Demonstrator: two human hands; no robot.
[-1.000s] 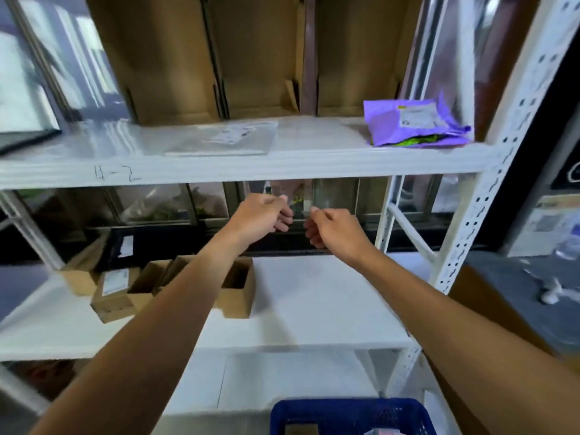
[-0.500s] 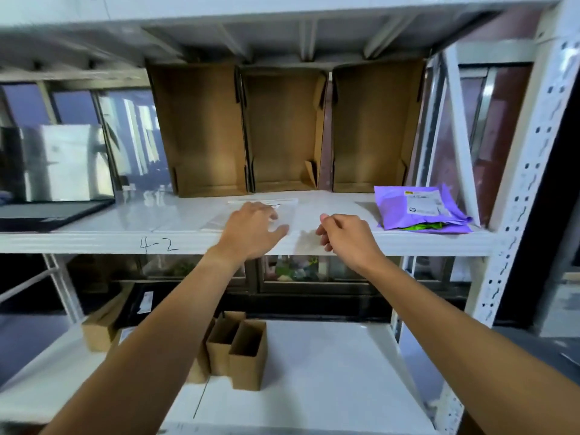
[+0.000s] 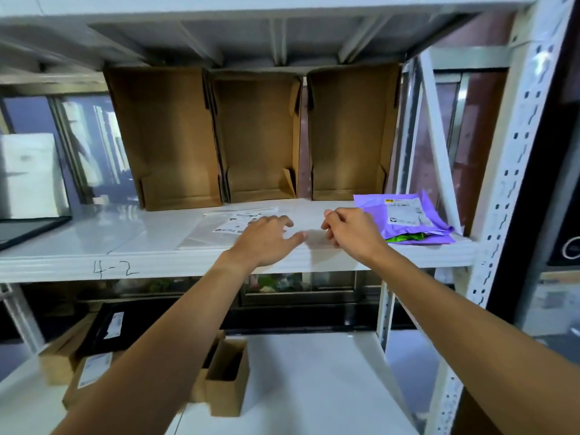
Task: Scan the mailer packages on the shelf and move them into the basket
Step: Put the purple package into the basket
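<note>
A flat clear mailer (image 3: 219,229) with white labels lies on the white shelf (image 3: 94,243) marked "4-2". My left hand (image 3: 266,238) hovers over its right part with fingers spread and relaxed; whether it touches the mailer I cannot tell. A purple mailer (image 3: 405,219) with a white label lies at the shelf's right end, a green edge showing beneath it. My right hand (image 3: 350,229) is just left of the purple mailer, its fingers loosely curled and holding nothing. The basket is out of view.
Three upright open cardboard boxes (image 3: 257,136) stand at the back of the shelf. A white perforated upright post (image 3: 502,183) bounds the right side. On the lower shelf (image 3: 314,387) sit small cardboard boxes (image 3: 227,375) and a black package (image 3: 103,334) at the left.
Both hands rose from below the shelf edge to above the "4-2" shelf. The left hand opened over the clear mailer. The view tilted up, so the blue basket dropped out of sight.
</note>
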